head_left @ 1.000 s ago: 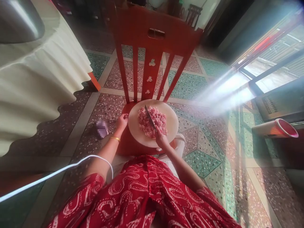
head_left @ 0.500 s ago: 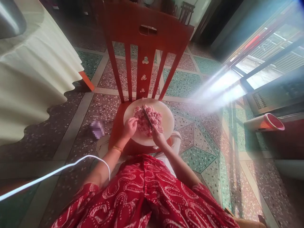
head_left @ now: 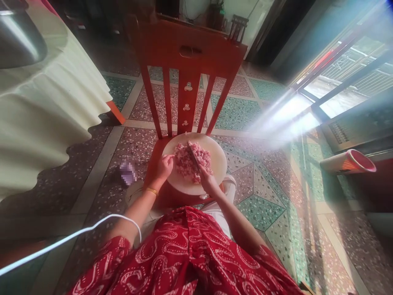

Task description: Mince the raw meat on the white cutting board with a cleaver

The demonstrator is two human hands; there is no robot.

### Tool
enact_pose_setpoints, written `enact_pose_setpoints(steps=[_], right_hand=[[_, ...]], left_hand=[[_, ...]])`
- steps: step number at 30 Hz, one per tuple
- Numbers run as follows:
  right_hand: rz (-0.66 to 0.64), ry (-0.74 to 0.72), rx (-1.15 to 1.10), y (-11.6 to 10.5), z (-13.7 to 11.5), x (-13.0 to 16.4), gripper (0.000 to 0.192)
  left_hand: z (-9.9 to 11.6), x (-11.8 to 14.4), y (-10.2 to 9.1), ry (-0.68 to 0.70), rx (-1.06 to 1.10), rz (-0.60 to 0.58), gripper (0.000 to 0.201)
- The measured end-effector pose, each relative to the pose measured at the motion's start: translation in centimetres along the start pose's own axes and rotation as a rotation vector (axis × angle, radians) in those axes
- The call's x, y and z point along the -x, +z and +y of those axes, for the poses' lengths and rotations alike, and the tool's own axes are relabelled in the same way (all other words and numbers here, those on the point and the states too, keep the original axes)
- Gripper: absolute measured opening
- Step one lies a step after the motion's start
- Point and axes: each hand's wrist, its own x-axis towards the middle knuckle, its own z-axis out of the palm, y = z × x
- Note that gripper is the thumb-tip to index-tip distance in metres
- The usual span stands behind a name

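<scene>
A cream tablecloth (head_left: 46, 106) hangs at the far left, over the patterned floor. The left hand (head_left: 165, 164) rests on the near-left rim of the round chopping board (head_left: 219, 164), its fingers loosely curled at the edge of the minced meat (head_left: 192, 160), seemingly to steady the board and keep the heap together. The board lies on the seat of a red wooden chair (head_left: 190, 53), which serves as a low bench. The right hand (head_left: 206, 177) is clenched around a knife (head_left: 193, 155), blade angled across the mince.
</scene>
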Motion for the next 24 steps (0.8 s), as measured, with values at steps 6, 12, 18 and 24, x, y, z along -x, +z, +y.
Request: enact_pose_setpoints(steps=[6, 12, 18, 24], right_hand=[[0.208, -0.086, -0.138, -3.0, -1.1, 0.4, 0.051], [0.09, 0.041, -0.119, 0.3, 4.5, -0.5, 0.048], [0.004, 0.112, -0.126, 1.2, 6.3, 0.5, 0.05], [-0.043, 0.094, -0.091, 0.0, 7.1, 0.2, 0.061]], left_hand=[[-0.7, -10.8, 0.4, 0.074, -0.064, -0.064, 0.027], [-0.8, -18.6, 6.4, 0.159, -0.155, -0.364, 0.03], [-0.7, -20.2, 10.6, 0.174, -0.305, -0.491, 0.026], [0.6, -17.1, 6.9, -0.061, -0.093, -0.177, 0.025]])
